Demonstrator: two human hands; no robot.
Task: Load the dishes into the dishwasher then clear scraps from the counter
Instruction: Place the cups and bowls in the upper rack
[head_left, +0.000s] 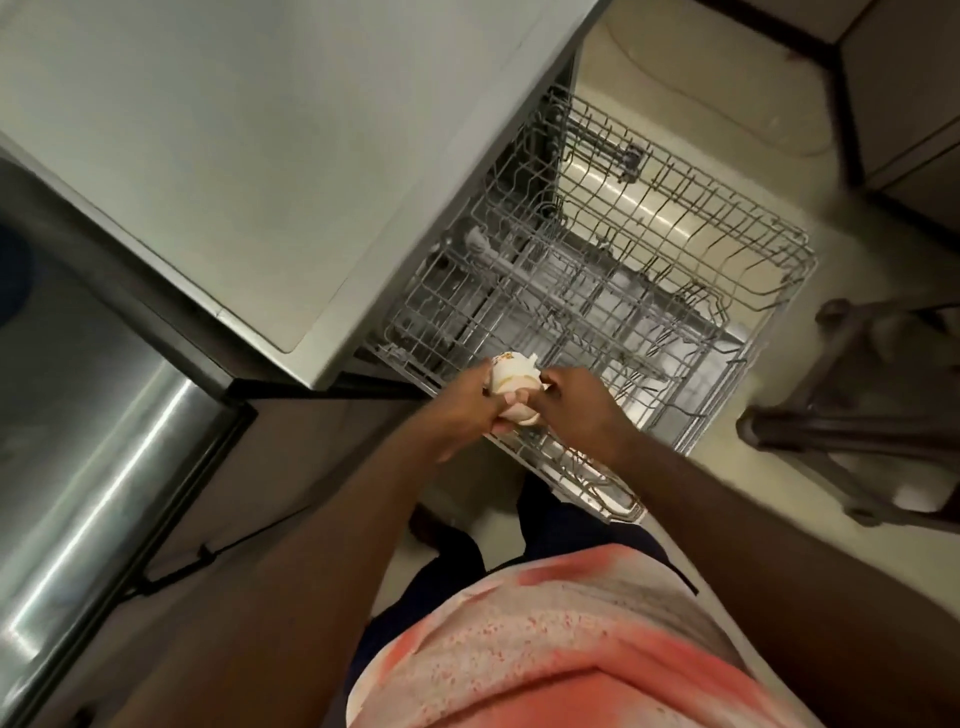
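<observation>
1. While the rack (675, 291) looks bare, I judge loading barely begun.
2. Left hand (467, 402) and right hand (571, 405) grip a white cup (511, 382) over its 7 o'clock edge.
3. Counter (234, 130), 10 o'clock: clearing not yet done.

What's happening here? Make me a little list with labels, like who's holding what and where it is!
held thing: white cup
left hand: grips the cup's left side
right hand: fingers curled on its right side
where: over the near edge of the dishwasher rack, not set down yet
rack: grey wire, pulled out
next to it: grey counter, on the left
</observation>
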